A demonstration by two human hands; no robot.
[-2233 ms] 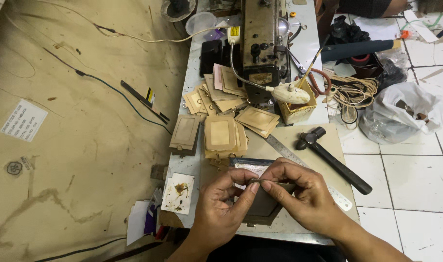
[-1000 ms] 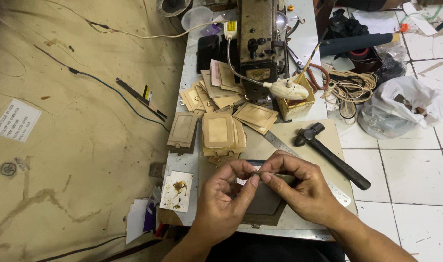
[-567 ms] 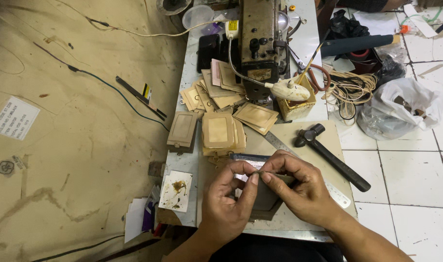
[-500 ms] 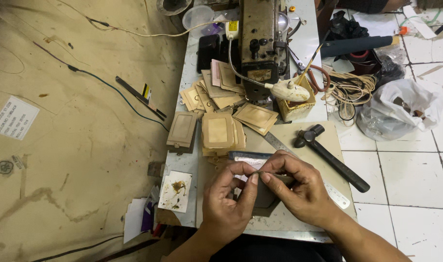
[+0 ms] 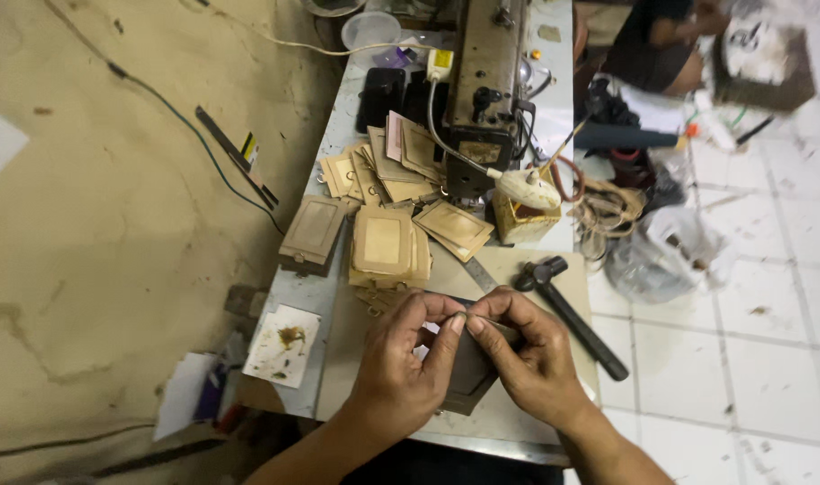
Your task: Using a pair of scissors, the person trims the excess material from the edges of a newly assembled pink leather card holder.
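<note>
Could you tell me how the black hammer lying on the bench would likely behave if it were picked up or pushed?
The hammer is probably stiff and head-heavy, given its bulky head. Lying flat on the bench, it seems unlikely to roll; pushed, it may pivot around the head.

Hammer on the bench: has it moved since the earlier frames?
No. The hammer lies at the same angle right of the tan stack, below the sewing machine.

A small leather-goods workshop. A worn sewing machine (image 5: 486, 85) stands at the far end of a narrow worktable (image 5: 338, 296), stacks of tan cut pieces (image 5: 387, 242) lie near it, a hammer (image 5: 567, 310) rests to the right, and clutter covers the tiled floor (image 5: 751, 359).
</note>
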